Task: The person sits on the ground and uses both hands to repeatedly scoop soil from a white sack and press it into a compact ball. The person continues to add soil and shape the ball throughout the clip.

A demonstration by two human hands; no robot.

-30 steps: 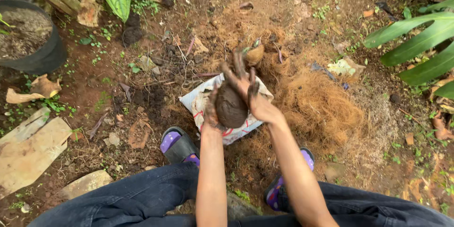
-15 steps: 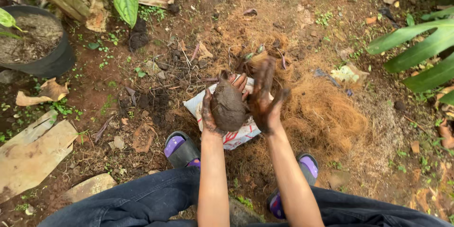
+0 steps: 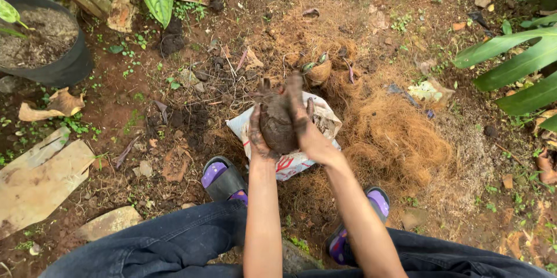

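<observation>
Two muddy hands press a dark soil ball between them above bare reddish ground strewn with dry leaves and a heap of brown coconut fibre. Left hand cups it from the side, fingers curled; right hand wraps the other side. Beneath lies a crumpled white bag with red print. A black pot at upper left holds soil.

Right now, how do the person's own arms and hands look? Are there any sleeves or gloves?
Both forearms are bare: no sleeves, gloves, watch or bracelet show. The left hand and the right hand are smeared with dark wet soil, thickest on the fingers; the forearms are mostly clean. Lower down the person wears dark blue jeans and black slide sandals with purple footbeds.
</observation>
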